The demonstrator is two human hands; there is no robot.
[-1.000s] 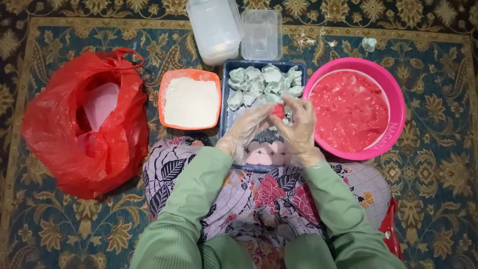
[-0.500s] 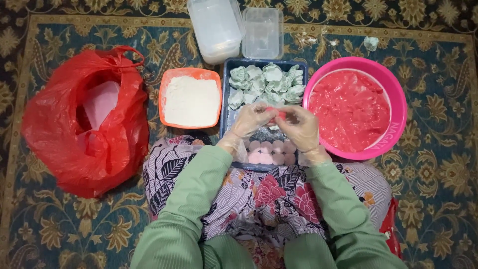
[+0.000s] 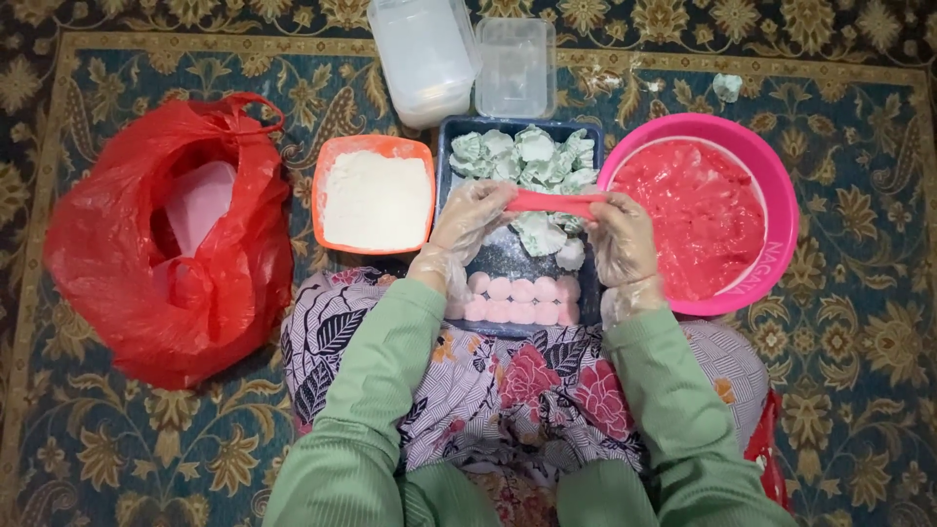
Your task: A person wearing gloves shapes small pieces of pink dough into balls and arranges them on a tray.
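Observation:
Both hands wear clear plastic gloves and hold one piece of red dough (image 3: 552,202), stretched flat between them above a dark blue tray (image 3: 509,258). My left hand (image 3: 470,222) pinches its left end, my right hand (image 3: 619,234) its right end. The tray holds pale green lumps (image 3: 522,156) at the far end and a row of pink balls (image 3: 517,300) at the near end. A pink bowl (image 3: 776,210) of red dough stands right of my right hand.
An orange square tub of white flour (image 3: 373,200) sits left of the tray. A red plastic bag (image 3: 166,239) lies further left. Clear plastic containers (image 3: 459,54) stand beyond the tray. A patterned carpet (image 3: 859,390) lies underneath; my floral lap (image 3: 508,390) is below.
The red dough was a small ball pressed between my fingertips; it is now pulled out into a flat strip, and my hands have moved apart.

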